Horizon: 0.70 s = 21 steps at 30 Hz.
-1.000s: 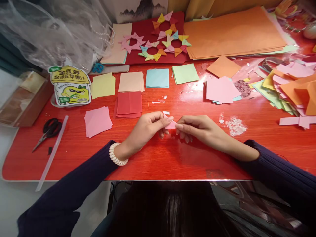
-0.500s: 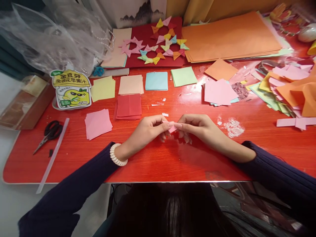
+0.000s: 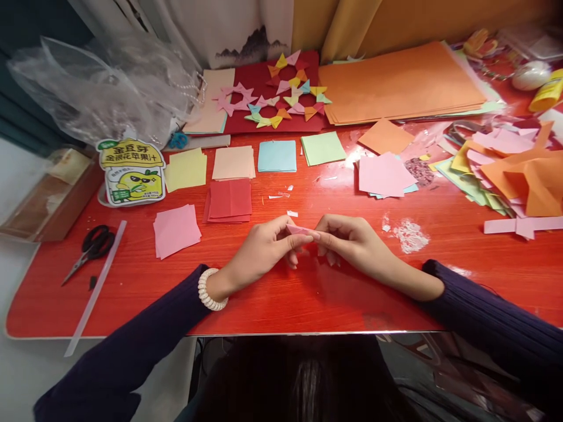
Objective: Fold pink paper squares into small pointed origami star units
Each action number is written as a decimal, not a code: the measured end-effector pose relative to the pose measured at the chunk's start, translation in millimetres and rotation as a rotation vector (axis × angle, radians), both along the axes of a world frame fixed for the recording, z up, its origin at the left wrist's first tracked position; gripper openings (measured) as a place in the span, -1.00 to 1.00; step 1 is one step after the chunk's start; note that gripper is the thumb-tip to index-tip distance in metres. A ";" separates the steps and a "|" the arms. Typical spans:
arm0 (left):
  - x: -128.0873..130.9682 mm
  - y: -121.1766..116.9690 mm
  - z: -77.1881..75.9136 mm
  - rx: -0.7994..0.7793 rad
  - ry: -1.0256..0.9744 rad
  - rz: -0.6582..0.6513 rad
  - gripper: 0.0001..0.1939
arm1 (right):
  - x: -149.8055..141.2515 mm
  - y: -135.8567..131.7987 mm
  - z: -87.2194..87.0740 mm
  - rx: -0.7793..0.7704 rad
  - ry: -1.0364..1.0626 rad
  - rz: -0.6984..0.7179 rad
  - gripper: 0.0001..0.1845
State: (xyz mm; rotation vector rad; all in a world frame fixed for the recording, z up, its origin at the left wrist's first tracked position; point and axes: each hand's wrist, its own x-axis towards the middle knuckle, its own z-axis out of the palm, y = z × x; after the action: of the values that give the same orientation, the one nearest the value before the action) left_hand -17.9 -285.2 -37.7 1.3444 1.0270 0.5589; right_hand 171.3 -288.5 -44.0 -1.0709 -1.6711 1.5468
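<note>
Pink folded paper (image 3: 297, 229) sits between our two hands, just above the bench (image 3: 281, 310), in the head view. Our left hand (image 3: 257, 252) has its fingers clamped on it, the thumb laid along the near side and one pointed end rising past it; our right hand (image 3: 358, 241) has its fingers clamped on the other end, the tips of both thumbs meeting there. Such a small piece seems to call for a pinch from both sides, which would let us press a crease without it slipping. We hold it centred and close to our body, probably for an easy view of the edges. Beyond our hands, the yellow stack (image 3: 185, 169), peach stack (image 3: 232, 162), blue stack (image 3: 277, 156) and green stack (image 3: 323, 148) lie in a loose row, with the red stack (image 3: 230, 200) and pink stack (image 3: 177, 231) nearer us, apparently sorted by colour for quick picking. Several paper star rings (image 3: 226, 102) rest at the back on a dark red sheet (image 3: 250, 76), likely out of our elbows' way. Scissors (image 3: 97, 241) lie at our left beside a translucent strip (image 3: 97, 284), while crumpled scraps (image 3: 534, 181) are heaped far to our right, seemingly set aside from the neat squares.
</note>
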 end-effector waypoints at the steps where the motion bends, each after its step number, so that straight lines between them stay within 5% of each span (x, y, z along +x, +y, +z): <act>1: -0.2 -0.5 0.6 0.006 0.006 0.003 -0.73 | 0.0 -0.5 -0.2 0.025 -0.011 0.012 -0.70; 21: -1.3 1.0 4.0 0.287 0.099 0.002 -0.77 | 2.7 -2.8 1.1 0.283 -0.149 -0.011 -0.71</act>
State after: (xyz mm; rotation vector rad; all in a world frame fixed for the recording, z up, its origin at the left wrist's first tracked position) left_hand -19.1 -284.2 -33.8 1.6374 1.0568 0.6652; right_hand 174.0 -291.3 -42.9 -1.0616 -1.9135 1.2014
